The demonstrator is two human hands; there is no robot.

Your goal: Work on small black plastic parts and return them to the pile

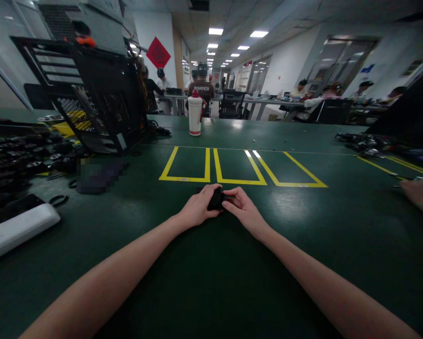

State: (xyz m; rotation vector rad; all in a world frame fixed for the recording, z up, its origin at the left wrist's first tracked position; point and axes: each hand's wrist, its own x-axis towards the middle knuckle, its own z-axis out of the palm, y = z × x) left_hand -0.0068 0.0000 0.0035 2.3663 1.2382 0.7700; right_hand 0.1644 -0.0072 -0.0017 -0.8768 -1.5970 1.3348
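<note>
My left hand point(198, 207) is closed around a small black block-like object point(215, 199), just above or on the green table point(211, 273). Its exact kind I cannot make out. From the other side, the thumb and fingers of my right hand point(246, 211) pinch at the right end of that object, where a thin dark part seems to show between the fingertips. Both hands are near the front of three yellow tape outlines point(239, 181) on the tabletop.
Computer case frame point(109, 103) stands at the back left, beside heaped black cables point(24, 160). A white long object point(20, 230) lies at the left edge. A white cup point(195, 115) stands behind the tape. Another person's hand point(421, 195) reaches in at right, near more cables point(363, 142).
</note>
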